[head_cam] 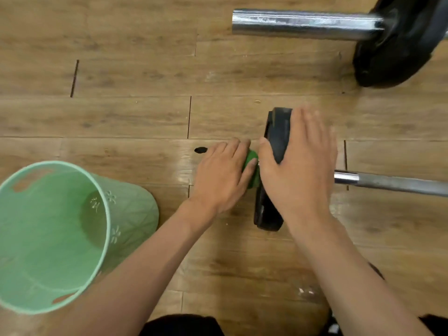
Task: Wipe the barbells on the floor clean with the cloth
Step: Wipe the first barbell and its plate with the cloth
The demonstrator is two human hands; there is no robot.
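A barbell lies on the wooden floor with a black weight plate (276,139) standing on edge and a steel bar (388,183) running off to the right. My right hand (298,166) rests on top of the plate, fingers straight and thumb down its left face. My left hand (223,173) holds a green cloth (252,166) against the plate's left side, where the bar's end is hidden. A second barbell at the top right shows a chrome sleeve (303,24) and a big black plate (397,44).
A light green plastic basket (104,214) stands at the lower left, close to my left forearm. A dark knot (200,150) marks the floorboard just left of my left hand. My dark-clothed knees show at the bottom edge.
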